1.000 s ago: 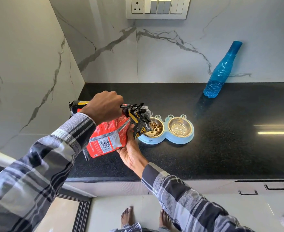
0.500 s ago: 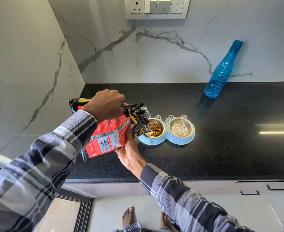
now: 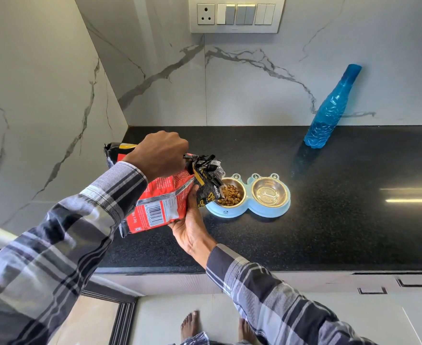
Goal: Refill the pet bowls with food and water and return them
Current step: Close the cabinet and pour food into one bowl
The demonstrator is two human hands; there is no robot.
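- Left hand (image 3: 160, 155) fingers gripping the kibble bag (image 3: 162, 195) from above; right hand (image 3: 190, 227) cupping it underneath
- Bag mouth tilting right over the kibble-filled bowl (image 3: 231, 194) sitting on the bench (image 3: 329, 220)

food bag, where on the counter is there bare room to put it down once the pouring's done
Bare black counter lies right of the double bowl, in front of the blue bottle. Another patch runs behind the bowls to the wall. It is crowded at the left, where both hands hold the food bag over the kibble bowl.
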